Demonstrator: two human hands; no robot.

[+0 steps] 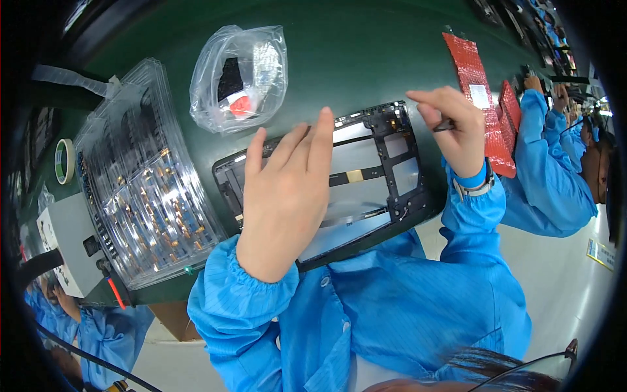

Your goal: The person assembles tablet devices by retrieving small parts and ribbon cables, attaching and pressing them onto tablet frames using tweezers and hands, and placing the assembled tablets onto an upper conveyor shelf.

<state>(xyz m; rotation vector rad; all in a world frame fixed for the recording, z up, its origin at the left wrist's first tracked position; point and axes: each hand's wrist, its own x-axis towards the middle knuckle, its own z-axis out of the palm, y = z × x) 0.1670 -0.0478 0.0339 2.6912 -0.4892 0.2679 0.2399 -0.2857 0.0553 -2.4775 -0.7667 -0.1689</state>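
A black tablet frame point(353, 176) with silver inner panels lies on the green bench in front of me, its near edge close to the bench edge. My left hand point(287, 189) rests flat across its left part, fingers spread and pointing away from me, covering some of the frame. Beyond the frame's far right corner is my right hand point(457, 124), raised with curled fingers. A slim dark tool point(444, 125) pokes out from those fingers; most of it is hidden, so its kind cannot be told.
Stacked clear plastic trays point(150, 189) of small parts stand left, beside a grey box point(70, 242) and a tape roll point(64, 161). A clear plastic bag point(240, 81) lies beyond the frame. Red bubble-wrap pouches point(471, 72) lie right, near a co-worker's blue sleeve point(542, 163).
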